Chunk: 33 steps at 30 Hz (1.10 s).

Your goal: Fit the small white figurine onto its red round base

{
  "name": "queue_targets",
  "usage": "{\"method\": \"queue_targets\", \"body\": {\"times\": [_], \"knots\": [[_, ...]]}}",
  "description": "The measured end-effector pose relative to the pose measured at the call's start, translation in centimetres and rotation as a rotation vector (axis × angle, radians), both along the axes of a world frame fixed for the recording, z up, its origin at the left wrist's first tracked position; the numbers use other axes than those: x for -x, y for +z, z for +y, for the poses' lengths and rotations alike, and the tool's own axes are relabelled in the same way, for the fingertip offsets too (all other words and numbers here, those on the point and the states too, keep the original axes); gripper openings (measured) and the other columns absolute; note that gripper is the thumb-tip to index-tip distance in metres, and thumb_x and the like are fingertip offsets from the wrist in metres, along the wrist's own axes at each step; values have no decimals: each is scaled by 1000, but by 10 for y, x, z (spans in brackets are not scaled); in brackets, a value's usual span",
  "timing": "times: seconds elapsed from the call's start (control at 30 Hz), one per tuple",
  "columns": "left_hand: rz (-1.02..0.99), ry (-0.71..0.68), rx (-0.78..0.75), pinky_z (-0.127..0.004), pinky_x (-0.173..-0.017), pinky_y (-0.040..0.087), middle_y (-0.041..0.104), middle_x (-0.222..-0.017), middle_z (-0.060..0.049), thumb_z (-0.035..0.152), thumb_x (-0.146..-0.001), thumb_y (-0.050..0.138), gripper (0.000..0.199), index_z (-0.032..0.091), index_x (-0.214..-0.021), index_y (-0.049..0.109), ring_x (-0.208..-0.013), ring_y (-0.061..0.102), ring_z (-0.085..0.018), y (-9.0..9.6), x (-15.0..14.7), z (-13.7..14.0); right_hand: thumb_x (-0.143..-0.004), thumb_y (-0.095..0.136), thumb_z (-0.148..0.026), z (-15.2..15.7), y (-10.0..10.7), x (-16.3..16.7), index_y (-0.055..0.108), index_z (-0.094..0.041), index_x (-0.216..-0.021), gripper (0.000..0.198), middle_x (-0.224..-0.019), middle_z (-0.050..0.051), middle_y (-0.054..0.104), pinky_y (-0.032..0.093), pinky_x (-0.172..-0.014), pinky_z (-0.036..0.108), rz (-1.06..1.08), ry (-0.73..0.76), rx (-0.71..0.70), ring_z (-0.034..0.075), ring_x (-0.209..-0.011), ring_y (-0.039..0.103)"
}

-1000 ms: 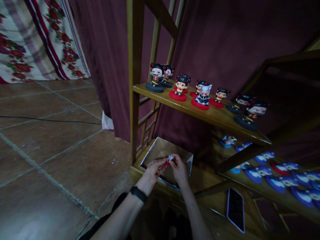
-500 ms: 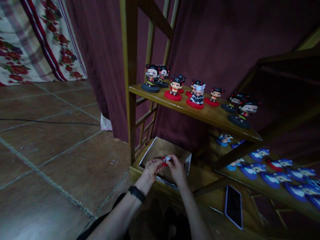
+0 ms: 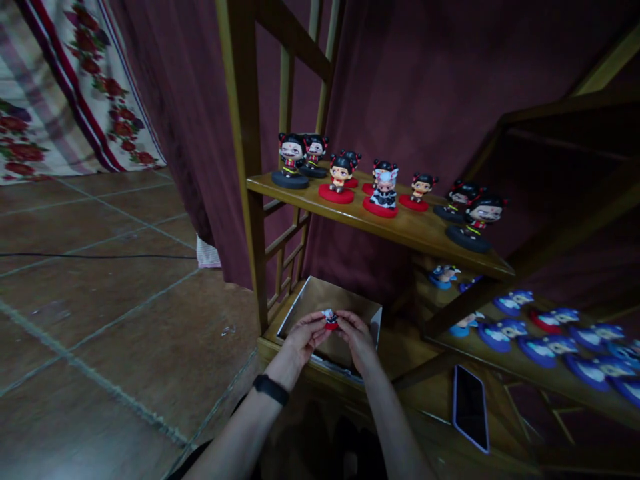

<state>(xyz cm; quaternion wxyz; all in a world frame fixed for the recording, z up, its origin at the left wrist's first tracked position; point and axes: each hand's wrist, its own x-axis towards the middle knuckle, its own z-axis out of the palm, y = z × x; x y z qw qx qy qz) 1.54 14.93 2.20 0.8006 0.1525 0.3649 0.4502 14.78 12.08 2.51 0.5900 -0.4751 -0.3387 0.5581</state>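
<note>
A small figurine (image 3: 329, 317) with a white-haired top and a red round base is held upright between my two hands. My left hand (image 3: 303, 335) grips its left side with the fingertips, and a black band circles that wrist. From the other side, the fingers of my right hand (image 3: 355, 333) pinch the base. Beneath both hands lies a shallow cardboard box (image 3: 345, 295) with white edges, set on the low wooden shelf. A similar white-haired figurine (image 3: 384, 193) on a red base stands on the shelf above.
Several black-haired figurines (image 3: 341, 180) on red or dark bases line the upper wooden shelf (image 3: 415, 238). At right, several blue-based figurines (image 3: 503, 333) crowd a lower shelf. A phone (image 3: 471, 408) lies right of my arm. A wooden post (image 3: 243, 167) rises at left; a cable (image 3: 95, 256) crosses the floor.
The figurine has turned from tilted to upright, its red base now at the bottom. Both hands stay on it above the box. The camera view has shifted slightly.
</note>
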Motion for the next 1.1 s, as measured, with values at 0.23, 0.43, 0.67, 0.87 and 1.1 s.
{"method": "queue_targets", "body": {"times": [0.23, 0.43, 0.67, 0.87, 1.1], "knots": [[125, -2, -116, -26, -69, 53, 70, -80, -10, 6, -61, 70, 24, 10, -85, 66, -72, 66, -18, 6, -2, -3, -67, 63, -32, 4, 3, -2, 65, -22, -81, 18, -86, 1, 66, 46, -73, 30, -98, -13, -15, 16, -79, 59], [195, 34, -164, -29, -68, 53, 70, -78, -11, 13, -57, 75, 25, 9, -81, 67, -70, 66, -19, 9, -5, -5, -62, 68, -30, 4, 0, -7, 64, -21, -79, 19, -80, 2, 66, 47, -72, 31, -64, 16, 26, 16, -74, 59], [207, 36, -242, -30, -69, 53, 70, -72, -8, 14, -53, 77, 26, 9, -77, 67, -65, 65, -17, 10, -8, -10, -56, 72, -31, 2, -5, -14, 64, -19, -80, 28, -81, 3, 67, 47, -70, 32, 44, 41, 73, 16, -73, 60], [39, -43, -158, -30, -74, 53, 69, -82, -11, 7, -61, 71, 22, 9, -83, 65, -75, 66, -19, 13, -4, -6, -62, 68, -34, -2, 6, -10, 65, -21, -82, 24, -90, 4, 67, 45, -77, 32, 48, 12, -13, 18, -85, 59], [-5, -24, -58, -30, -73, 53, 68, -86, -10, 8, -68, 66, 23, 13, -90, 59, -75, 66, -18, 7, -3, -1, -68, 63, -34, -3, 10, -6, 65, -21, -82, 19, -87, 2, 66, 43, -76, 31, -30, 7, -77, 17, -82, 58]]}}
